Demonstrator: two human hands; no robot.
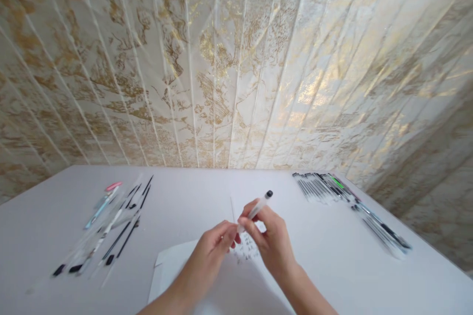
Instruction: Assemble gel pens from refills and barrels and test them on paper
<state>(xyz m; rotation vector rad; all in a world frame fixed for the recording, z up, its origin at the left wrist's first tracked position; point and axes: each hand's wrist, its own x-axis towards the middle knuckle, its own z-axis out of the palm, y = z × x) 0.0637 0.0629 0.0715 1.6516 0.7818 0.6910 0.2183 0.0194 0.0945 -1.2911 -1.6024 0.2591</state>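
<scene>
Both hands meet over a sheet of paper [244, 290] with rows of handwriting. My right hand [271, 236] is closed around a pen with a clear whitish barrel [260, 205] and a black end, which points up and away to the right. My left hand [214, 246] is closed in a pinch at the pen's lower end; the fingers hide that end. A thin pale stick [232, 207], perhaps a refill, shows just beyond the left fingertips. I cannot tell whether it is held or lies on the table.
On the left of the white table [192, 197] lie loose pen parts [107, 226], black caps and a light blue pen [101, 209] with a pink top. A row of pens or refills [318, 188] lies at the back right, with more pens [382, 229] nearer. A gold-patterned curtain [207, 69] hangs behind.
</scene>
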